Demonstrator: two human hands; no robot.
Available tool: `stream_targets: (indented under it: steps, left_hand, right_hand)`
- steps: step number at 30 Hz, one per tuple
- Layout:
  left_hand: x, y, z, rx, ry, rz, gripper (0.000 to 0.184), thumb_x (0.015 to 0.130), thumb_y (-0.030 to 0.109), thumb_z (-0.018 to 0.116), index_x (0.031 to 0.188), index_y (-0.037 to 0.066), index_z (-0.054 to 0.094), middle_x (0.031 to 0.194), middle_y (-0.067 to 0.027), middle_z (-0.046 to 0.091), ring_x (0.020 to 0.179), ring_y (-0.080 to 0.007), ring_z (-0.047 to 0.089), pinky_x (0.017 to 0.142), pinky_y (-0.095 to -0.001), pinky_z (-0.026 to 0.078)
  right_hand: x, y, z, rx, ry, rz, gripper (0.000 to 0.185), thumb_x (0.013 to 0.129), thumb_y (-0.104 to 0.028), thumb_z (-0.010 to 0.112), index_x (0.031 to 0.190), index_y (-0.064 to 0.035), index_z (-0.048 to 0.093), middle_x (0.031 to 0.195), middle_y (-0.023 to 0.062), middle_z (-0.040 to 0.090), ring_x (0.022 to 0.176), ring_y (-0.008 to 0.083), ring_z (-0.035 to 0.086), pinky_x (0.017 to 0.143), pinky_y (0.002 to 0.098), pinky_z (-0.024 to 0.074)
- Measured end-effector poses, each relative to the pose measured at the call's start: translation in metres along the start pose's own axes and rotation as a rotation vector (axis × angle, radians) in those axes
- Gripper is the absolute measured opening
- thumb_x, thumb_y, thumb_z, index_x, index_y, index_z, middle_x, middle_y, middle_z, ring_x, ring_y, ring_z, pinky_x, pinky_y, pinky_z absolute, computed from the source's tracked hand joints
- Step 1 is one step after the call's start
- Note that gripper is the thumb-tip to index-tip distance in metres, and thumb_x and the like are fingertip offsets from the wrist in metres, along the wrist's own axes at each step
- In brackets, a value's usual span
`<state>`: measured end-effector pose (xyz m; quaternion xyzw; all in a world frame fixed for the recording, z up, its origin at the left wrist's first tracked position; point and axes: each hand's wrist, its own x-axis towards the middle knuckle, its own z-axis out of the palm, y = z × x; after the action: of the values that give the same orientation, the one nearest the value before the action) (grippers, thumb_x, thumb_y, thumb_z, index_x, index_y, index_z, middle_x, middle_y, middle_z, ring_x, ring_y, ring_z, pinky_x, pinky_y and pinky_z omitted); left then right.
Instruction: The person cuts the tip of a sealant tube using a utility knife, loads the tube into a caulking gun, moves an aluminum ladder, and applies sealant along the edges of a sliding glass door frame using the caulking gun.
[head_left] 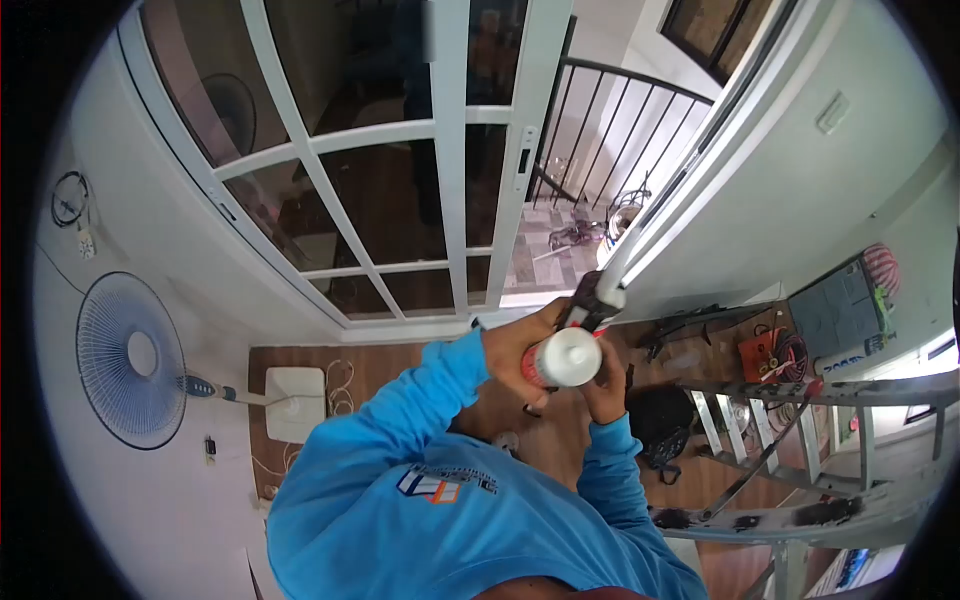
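Close in front of my chest, my left hand [517,352] is wrapped round a red and white bottle [570,357] with a white cap end facing up. Just beyond it is a dark cartridge [592,300] with a pale nozzle [622,258] that points toward the door frame. On the other side my right hand [606,385] is closed against the bottle and the lower part of the dark cartridge; its fingertips are partly hidden. Blue sleeves cover both arms.
A white-framed glass door [450,150] stands ahead, beside an opening to a railing [640,80]. A fan [130,355] is at the left. At the right are a metal ladder [830,390], a black bag [662,425] and a red box [757,352] on the floor.
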<state>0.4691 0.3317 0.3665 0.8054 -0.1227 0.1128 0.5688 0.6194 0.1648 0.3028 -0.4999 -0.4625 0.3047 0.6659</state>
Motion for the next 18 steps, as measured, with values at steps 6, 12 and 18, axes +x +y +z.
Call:
stream_targets:
  steps: [6,12,18]
  left_hand:
    - [-0.067,0.052,0.020,0.005,0.202,0.064,0.076,0.054,0.024,0.085,0.120,-0.001,0.056,0.139,-0.0124,0.034,0.124,-0.0271,0.043,0.102,-0.0397,0.037]
    - [-0.170,0.091,0.047,0.052,0.335,0.129,0.077,0.052,0.022,0.083,0.121,0.002,0.054,0.126,-0.0114,0.048,0.117,-0.0239,0.046,0.102,-0.0350,0.034]
    - [-0.283,0.130,0.076,-0.196,0.501,0.030,0.057,0.057,0.019,0.084,0.108,0.003,0.064,0.115,-0.0122,0.059,0.110,-0.0250,0.054,0.097,-0.0394,0.039]
  right_hand:
    - [0.006,-0.061,0.054,0.011,-0.160,-0.049,0.045,0.083,-0.007,0.065,0.124,0.0023,0.049,0.119,0.0129,0.052,0.102,0.0203,0.057,0.086,0.0330,0.0482]
    - [-0.044,-0.067,0.151,-0.113,-0.244,-0.071,0.038,0.080,-0.004,0.067,0.117,0.0008,0.057,0.106,0.0128,0.061,0.094,0.0200,0.061,0.080,0.0328,0.0499]
    - [-0.115,-0.068,0.245,-0.248,-0.263,-0.110,0.049,0.079,-0.008,0.069,0.124,-0.0006,0.052,0.109,0.0154,0.059,0.101,0.0238,0.059,0.082,0.0334,0.0494]
